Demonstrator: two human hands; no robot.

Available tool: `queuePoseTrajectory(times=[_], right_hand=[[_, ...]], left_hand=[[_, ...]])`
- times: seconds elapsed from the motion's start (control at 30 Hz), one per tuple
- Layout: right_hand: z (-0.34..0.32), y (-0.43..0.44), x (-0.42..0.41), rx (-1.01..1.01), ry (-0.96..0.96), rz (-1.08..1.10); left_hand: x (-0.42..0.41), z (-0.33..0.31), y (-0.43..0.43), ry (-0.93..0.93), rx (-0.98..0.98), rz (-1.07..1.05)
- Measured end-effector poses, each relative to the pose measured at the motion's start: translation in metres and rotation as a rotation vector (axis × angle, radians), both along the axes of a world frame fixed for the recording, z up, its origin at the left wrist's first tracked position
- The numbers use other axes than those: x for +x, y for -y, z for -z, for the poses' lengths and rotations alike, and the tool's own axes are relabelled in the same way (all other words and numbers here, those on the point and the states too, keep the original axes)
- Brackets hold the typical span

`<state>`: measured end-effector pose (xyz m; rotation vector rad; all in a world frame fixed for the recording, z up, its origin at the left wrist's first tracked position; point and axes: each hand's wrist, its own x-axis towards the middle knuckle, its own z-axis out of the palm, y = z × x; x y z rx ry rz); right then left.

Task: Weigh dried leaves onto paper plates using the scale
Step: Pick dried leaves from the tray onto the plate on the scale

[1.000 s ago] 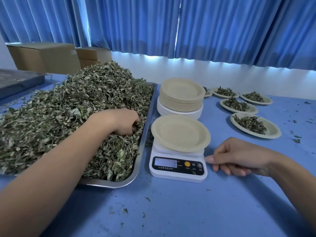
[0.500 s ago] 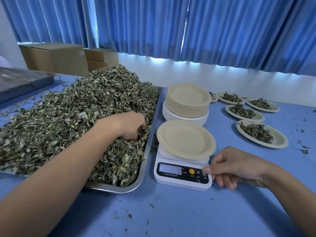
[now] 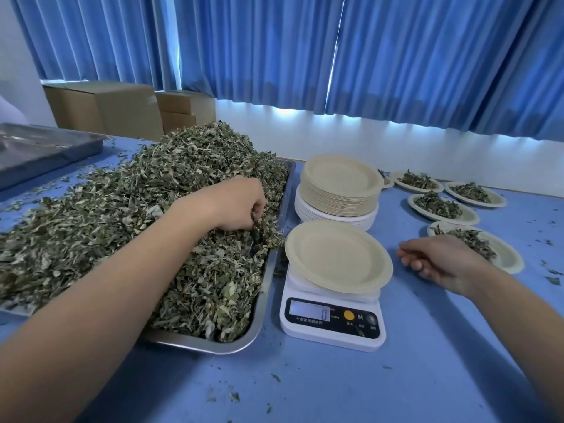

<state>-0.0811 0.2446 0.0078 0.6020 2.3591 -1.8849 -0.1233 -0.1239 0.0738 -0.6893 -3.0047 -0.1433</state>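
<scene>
Landmark is the white digital kitchen scale (image 3: 331, 319), its display reading 0, with an empty round beige paper plate (image 3: 337, 257) sitting on its platform. Left of the scale is a rectangular steel tray (image 3: 266, 288) heaped with dried green leaves (image 3: 122, 215). The left hand (image 3: 235, 206) is down in the heap near the tray edge closest to the scale, fingers curled into the leaves and gripping a clump. The right hand (image 3: 439, 259) hangs just right of the scale, fingers loosely bent, holding nothing and touching neither scale nor plate. Behind the scale is a tall stack of beige and white paper plates (image 3: 340, 187). Right of and behind the scale are several paper plates already carrying leaves (image 3: 506, 258), all on the blue table (image 3: 305, 389). Step in hand, as judged: lift a handful and drop it on the tared plate. To do it well, take a modest clump and carry it low over the short gap. Release over the plate centre so nothing slides off the shallow rim or lands on the display. Keep both hands off plate and platform while reading. Top up with small pinches near the target, since the leaves are light and loose and overshooting means picking bits back out. Risk: crumbs falling between tray and scale.
</scene>
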Motion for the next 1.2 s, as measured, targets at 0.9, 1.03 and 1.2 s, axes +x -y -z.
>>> queuePoseTrajectory(times=[0.9,1.03,1.2], right_hand=[[0.027,0.009,0.003,0.222,-0.324,-0.05],[0.028,0.008,0.002,0.224,-0.328,-0.048],[0.029,0.007,0.001,0.217,-0.332,-0.054]], left_hand=[[0.03,0.009,-0.025,0.28,-0.284,0.038],[0.024,0.008,-0.018,0.264,-0.192,0.012],[0.016,0.001,-0.01,0.131,-0.067,-0.005]])
